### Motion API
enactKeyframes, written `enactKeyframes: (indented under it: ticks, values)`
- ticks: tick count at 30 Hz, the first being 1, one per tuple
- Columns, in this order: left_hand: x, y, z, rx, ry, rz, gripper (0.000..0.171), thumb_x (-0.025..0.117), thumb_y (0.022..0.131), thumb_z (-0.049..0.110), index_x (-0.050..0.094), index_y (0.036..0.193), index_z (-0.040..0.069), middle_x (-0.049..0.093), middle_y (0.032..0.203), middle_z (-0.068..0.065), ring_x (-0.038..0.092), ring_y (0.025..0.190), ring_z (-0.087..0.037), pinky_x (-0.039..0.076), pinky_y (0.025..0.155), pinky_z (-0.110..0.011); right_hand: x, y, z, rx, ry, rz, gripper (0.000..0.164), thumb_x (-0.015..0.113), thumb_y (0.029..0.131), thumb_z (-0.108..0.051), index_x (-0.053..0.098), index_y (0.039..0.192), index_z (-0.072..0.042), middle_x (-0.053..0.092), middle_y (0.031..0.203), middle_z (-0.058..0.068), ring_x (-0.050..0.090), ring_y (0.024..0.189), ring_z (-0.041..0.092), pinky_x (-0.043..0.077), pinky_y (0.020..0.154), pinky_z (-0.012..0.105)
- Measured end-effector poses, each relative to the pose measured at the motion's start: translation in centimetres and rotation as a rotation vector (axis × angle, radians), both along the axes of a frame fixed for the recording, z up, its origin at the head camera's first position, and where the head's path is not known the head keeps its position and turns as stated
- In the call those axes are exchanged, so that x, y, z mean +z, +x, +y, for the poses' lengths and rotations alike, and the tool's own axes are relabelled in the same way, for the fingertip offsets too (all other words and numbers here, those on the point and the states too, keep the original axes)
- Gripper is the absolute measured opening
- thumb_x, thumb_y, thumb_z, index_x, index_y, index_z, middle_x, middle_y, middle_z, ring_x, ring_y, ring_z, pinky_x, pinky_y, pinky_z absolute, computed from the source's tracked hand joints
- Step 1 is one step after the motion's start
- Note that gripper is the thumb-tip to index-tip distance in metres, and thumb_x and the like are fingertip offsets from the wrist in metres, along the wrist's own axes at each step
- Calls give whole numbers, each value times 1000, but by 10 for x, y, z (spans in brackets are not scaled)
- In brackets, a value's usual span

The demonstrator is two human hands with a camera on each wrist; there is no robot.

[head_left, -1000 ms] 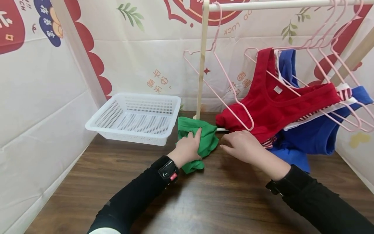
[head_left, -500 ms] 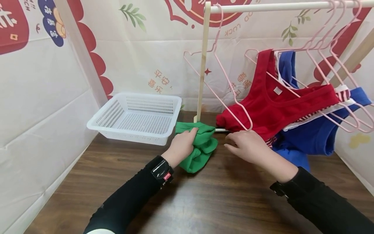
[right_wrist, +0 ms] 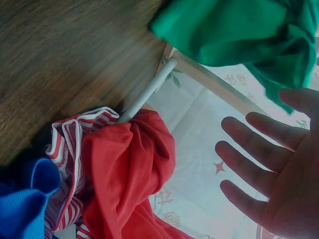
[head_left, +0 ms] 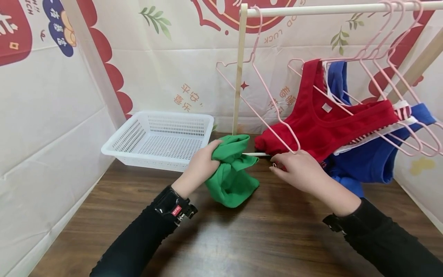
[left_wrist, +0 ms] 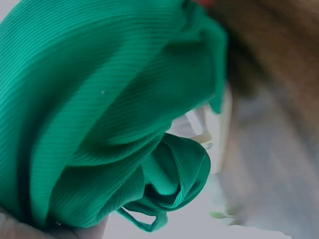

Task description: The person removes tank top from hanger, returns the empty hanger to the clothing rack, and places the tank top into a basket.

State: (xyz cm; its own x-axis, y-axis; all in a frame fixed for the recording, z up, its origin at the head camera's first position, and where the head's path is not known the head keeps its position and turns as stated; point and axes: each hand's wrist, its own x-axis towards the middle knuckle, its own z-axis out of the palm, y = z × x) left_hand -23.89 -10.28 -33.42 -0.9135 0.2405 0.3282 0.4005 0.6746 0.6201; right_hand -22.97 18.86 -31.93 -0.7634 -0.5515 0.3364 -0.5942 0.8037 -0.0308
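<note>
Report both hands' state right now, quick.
Left hand: closed, holding the bunched green ribbed-fabric garment.
Right hand: open, fingers apart, holding nothing.

White perforated basket [head_left: 147, 161] on dark wood-grain table [head_left: 242, 238]; behind, pale cloth backdrop [head_left: 162, 73] with leaf prints [head_left: 164, 21], red scalloped border [head_left: 113, 77].

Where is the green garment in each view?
Head: green garment, just below centre, in the left hand.
Left wrist: green garment filling much of the left side.
Right wrist: green garment, upper right corner.
Head and right wrist share the red top: right of centre, then lower left.
</note>
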Motion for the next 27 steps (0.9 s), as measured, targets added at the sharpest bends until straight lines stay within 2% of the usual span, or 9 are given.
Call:
enactKeyframes:
  ticks: [7,12,16,19,27]
  values:
    - [25,5,-13,54,195,10,56,55,85,7,51,139,23,57,133,-5,55,117,-22,43,97,-42,4,3,2,29,-19,64,19,73,86,-25,72,98,-10,60,66,-7,54,61,16,44,62,38]
    - [37,2,-24,111,338,42,53,56,88,12,53,139,23,57,134,-2,54,118,-19,43,97,-42,5,5,1,31,-24,60,20,72,86,-24,72,100,-10,61,68,-6,54,63,17,44,63,38]
    - [50,-2,-33,126,431,62,50,56,90,15,52,139,27,55,135,3,51,121,-16,40,99,-41,5,6,1,41,-40,72,20,71,86,-24,72,100,-9,64,71,-4,57,66,18,45,65,40]
    - [63,-6,-38,139,484,94,49,57,91,16,53,138,30,55,134,5,50,121,-13,39,100,-40,5,5,0,48,-48,76,21,72,86,-25,72,99,-9,66,76,-1,59,68,20,47,66,41]
    - [99,-19,-53,196,581,237,47,57,94,16,50,139,27,57,129,4,51,113,-8,37,98,-30,9,7,-6,22,-24,17,29,73,86,-29,71,105,-7,69,90,5,60,75,21,51,74,43]
